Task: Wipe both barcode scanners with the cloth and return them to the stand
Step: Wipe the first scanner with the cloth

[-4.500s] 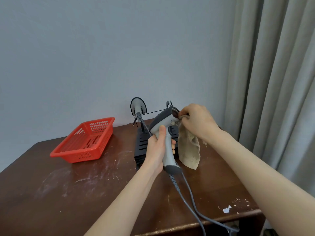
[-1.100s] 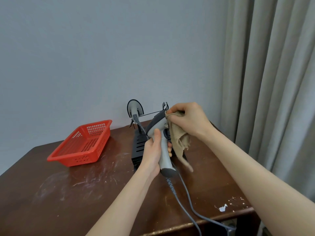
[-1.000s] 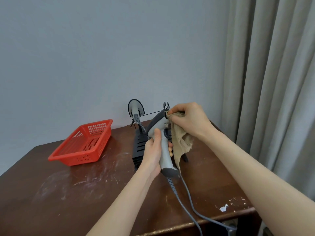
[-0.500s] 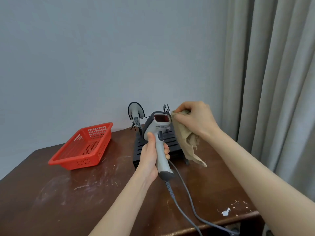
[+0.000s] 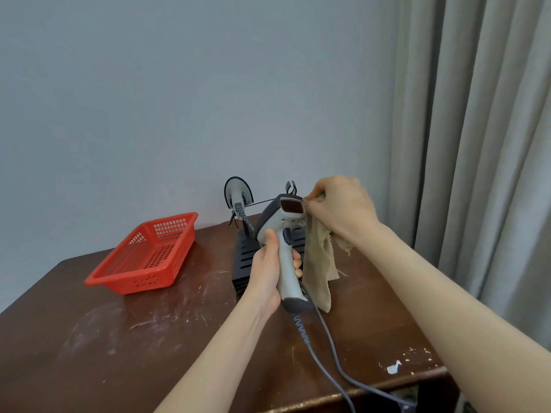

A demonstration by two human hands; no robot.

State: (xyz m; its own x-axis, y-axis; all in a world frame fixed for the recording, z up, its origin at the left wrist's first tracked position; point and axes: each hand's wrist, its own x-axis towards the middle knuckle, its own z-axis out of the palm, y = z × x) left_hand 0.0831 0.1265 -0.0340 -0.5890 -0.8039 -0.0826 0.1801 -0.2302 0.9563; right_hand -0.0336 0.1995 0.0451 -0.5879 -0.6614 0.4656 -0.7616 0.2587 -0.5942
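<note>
— Turned since 1 second ago: the scanner (image 5: 275,222) now shows its red window, held above the table (image 5: 149,338), before the stand (image 5: 243,260).
— Hands?
— Left hand (image 5: 265,274) grips its handle; right hand (image 5: 340,210) pinches the cloth (image 5: 319,263) against the head's right edge.
— Step?
— Wiping this scanner, I judge. Scanner 2 (image 5: 237,195) sits on the stand; whether it is wiped, I cannot tell.
— Next?
— Finish the head, then seat it on the stand, minding the cable (image 5: 328,353).

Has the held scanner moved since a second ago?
Yes. The scanner in the left hand has turned: its red window, then aimed right toward the curtain, now faces the camera; it stays before the stand.
</note>
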